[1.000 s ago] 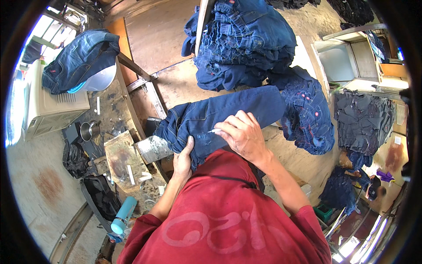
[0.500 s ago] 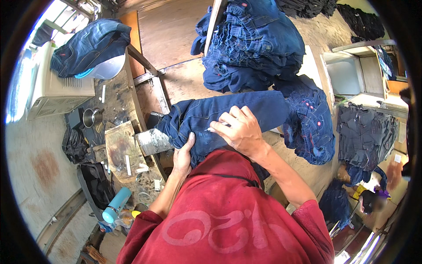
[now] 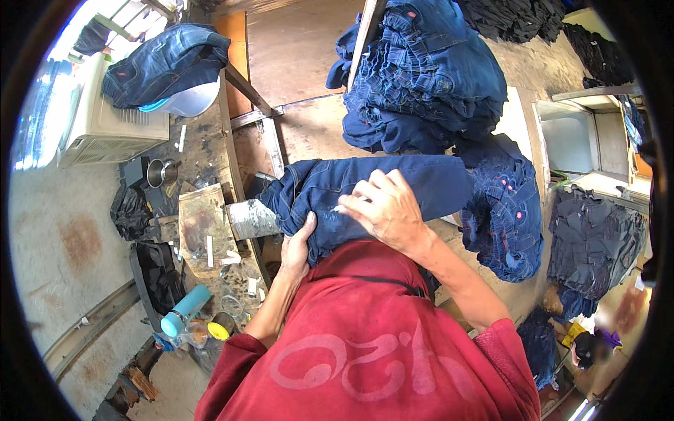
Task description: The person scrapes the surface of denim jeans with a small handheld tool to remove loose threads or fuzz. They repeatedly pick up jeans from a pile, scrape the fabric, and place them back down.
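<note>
A pair of dark blue jeans [image 3: 414, 184] is pulled over a board that sticks out from the bench, with one leg stretched out to the right. The board's whitish, worn end [image 3: 251, 219] shows at the left of the bunched cloth. My left hand [image 3: 298, 247] grips the near edge of the jeans, thumb on top and fingers hidden beneath. Above the stretched leg, my right hand [image 3: 386, 214] is closed in a pinch on a small white piece [image 3: 342, 208], its tip at the denim. Pale scuff marks show on the cloth just below that tip.
Beyond the board rises a tall stack of jeans [image 3: 428, 70], with more jeans [image 3: 504, 217] at its right. The bench [image 3: 200, 238] at left carries white strips, a metal cup [image 3: 162, 172] and a blue bottle [image 3: 186, 310]. Dark garments [image 3: 597, 235] lie piled at far right.
The whole view has shifted, so the scene sits farther right. My right hand has slid slightly left along the denim, still pinching the white piece. My left hand keeps its hold.
</note>
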